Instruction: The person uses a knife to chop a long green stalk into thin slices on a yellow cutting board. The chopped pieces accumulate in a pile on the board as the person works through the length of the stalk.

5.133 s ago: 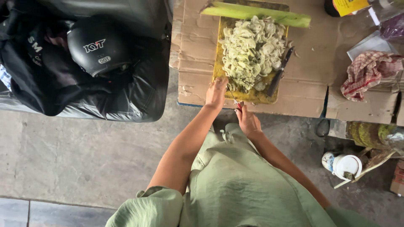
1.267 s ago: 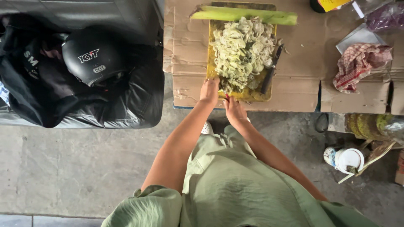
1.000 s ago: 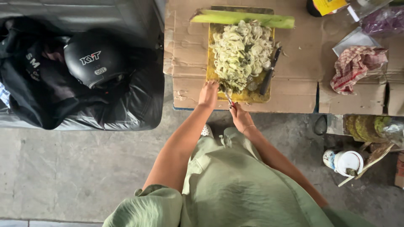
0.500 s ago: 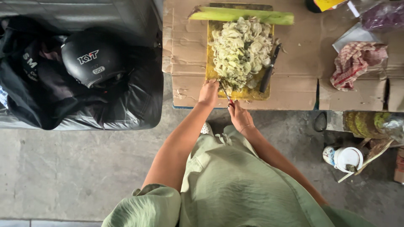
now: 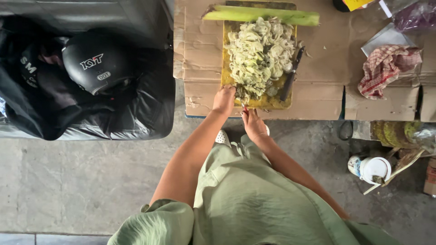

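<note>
I see both hands at the near edge of the yellow rectangular cutting board, which lies on the flattened brown cardboard surface. The left hand is curled with its fingertips on the near end of the heap of pale green shredded vegetable. The right hand is closed around a small red-handled tool; its blade is too small for me to make out. Over the last second the right hand has drawn back slightly off the board's edge, while the left has stayed planted on the shreds. I judge this as a pause between strokes on the last uncut bit. A dark-handled knife lies untouched beside the heap, and a long green stalk spans the board's far end.
</note>
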